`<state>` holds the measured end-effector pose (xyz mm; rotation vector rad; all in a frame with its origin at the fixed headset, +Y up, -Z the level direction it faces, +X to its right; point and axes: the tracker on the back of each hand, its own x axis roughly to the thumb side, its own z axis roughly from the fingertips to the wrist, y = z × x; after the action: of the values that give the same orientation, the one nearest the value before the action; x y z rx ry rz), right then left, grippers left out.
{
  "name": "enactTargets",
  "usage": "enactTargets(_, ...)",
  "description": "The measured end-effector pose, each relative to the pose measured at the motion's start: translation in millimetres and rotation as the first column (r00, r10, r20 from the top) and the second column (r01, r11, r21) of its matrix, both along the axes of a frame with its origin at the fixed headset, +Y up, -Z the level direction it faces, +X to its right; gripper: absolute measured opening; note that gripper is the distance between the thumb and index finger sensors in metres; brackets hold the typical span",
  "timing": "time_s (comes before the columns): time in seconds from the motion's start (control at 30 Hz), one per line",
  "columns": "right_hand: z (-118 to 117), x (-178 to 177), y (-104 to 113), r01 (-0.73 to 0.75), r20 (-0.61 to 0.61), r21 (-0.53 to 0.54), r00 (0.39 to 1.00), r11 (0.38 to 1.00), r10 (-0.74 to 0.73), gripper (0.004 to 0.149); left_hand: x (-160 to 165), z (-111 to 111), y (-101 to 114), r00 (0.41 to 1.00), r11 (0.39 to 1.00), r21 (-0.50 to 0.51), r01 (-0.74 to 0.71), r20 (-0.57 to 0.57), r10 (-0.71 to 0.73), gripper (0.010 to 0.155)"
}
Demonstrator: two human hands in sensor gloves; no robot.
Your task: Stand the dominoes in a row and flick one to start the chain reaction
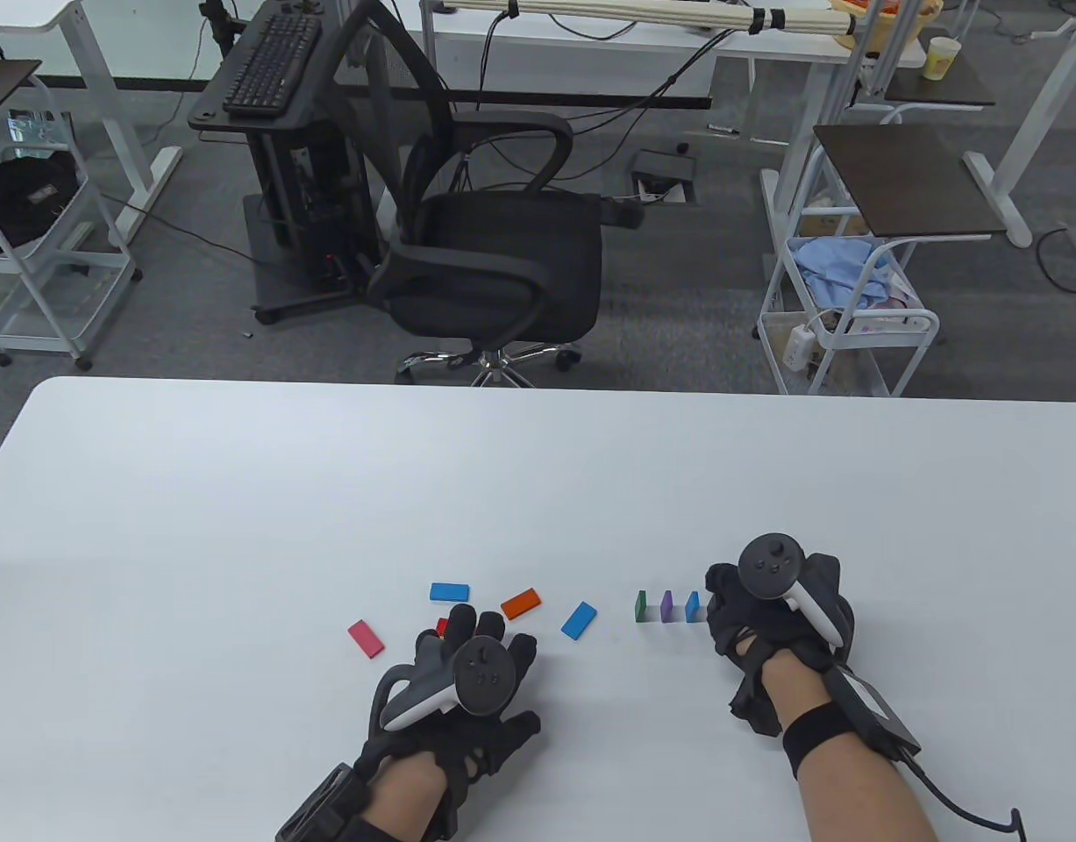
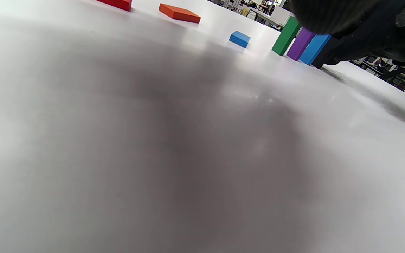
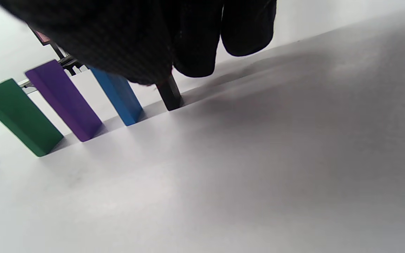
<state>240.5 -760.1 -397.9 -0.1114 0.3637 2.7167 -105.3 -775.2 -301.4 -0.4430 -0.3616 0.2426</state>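
White and broad, the desk [image 1: 239,491] carries everything, with a black office chair [image 1: 494,254] and wire carts on the grey carpet beyond its far edge. Near the right hand [image 1: 770,614], three dominoes stand upright in a short row: a green domino [image 1: 642,605], a purple domino [image 1: 666,606] and a blue standing domino [image 1: 693,606], each just beside the next without touching. In the right wrist view a fourth, dark domino [image 3: 169,94] stands at the row's end, its top hidden under the gloved fingers [image 3: 195,42]; the right grip appears to pinch it.

Left of the row, loose pieces lie flat: a blue domino [image 1: 579,619], an orange domino [image 1: 520,602], another blue one [image 1: 449,592] and a pink domino [image 1: 366,638]. The left hand [image 1: 467,675] rests palm-down with fingers spread, its fingertips over a red domino [image 1: 442,625]; whether that grip holds it cannot be told.
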Motion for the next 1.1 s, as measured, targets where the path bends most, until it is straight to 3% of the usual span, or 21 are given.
enactTargets(0.3,14,15,18,0.011,-0.001,-0.005,1.000,1.000,-0.011,0.064,1,0,0,1.000,1.000,0.002,0.003,0.006,-0.003,0.080)
enactTargets(0.53,50,35,30,0.036,-0.011,-0.031,0.999,0.999,-0.036,0.059,2,1,0,1.000,1.000,0.006,0.006,0.015,-0.006,0.080)
enactTargets(0.93,120,61,20,0.008,-0.076,-0.035,0.997,0.999,-0.010,0.063,-1,3,-1,1.000,1.000,-0.002,0.010,0.007,-0.010,0.080)
enactTargets(1.1,133,67,12,-0.010,-0.098,-0.009,0.995,1.000,0.010,0.064,-2,3,-1,1.000,1.000,-0.001,0.016,-0.001,-0.016,0.080)
